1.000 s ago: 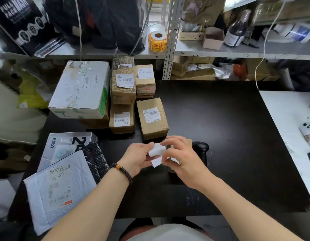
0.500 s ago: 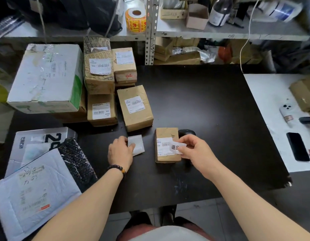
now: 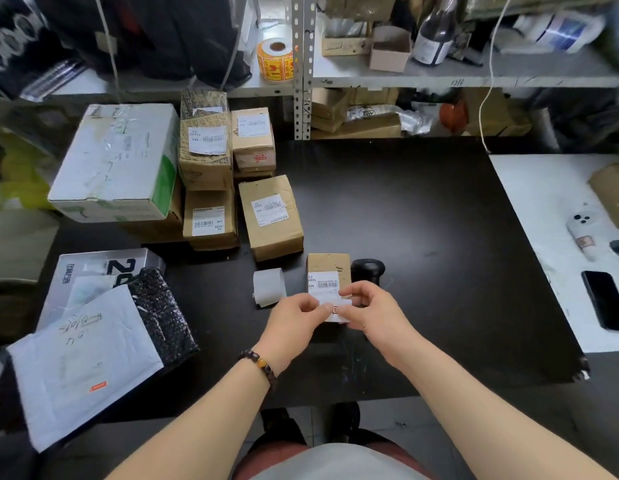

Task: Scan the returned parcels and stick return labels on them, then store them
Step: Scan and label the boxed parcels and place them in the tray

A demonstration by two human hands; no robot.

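The small parcel (image 3: pixel 327 265) lies on the black table (image 3: pixel 422 220) directly ahead of the person, with its long axis running from 12 to 6 o'clock. It is a rectangular box of plain brown cardboard with matte faces. A white shipping label (image 3: pixel 323 283) with a barcode is stuck across its top.

The return label (image 3: pixel 330 302) is held over the 6 o'clock end of the parcel, with its long axis set roughly from 9 to 3 o'clock. It is a thin white paper slip, and a red-and-black printed mark shows between the fingers. Whether it already touches the cardboard cannot be told. Its 9 o'clock edge is pinched by the left hand (image 3: pixel 294 322) and its 3 o'clock edge by the right hand (image 3: pixel 377 313), both with curled fingers.

A curled, translucent white backing sheet (image 3: pixel 268 289) lies at 9 o'clock of the parcel, well apart from it. A rounded black scanner (image 3: pixel 367 270) stands just beside the parcel at 3 o'clock. Further brown cartons (image 3: pixel 270 216) are grouped at 11 o'clock.

Half a second earlier the label was held by the right hand alone, while the left hand rested on the backing sheet. That sheet is now released, and the left hand has been brought across to the label.
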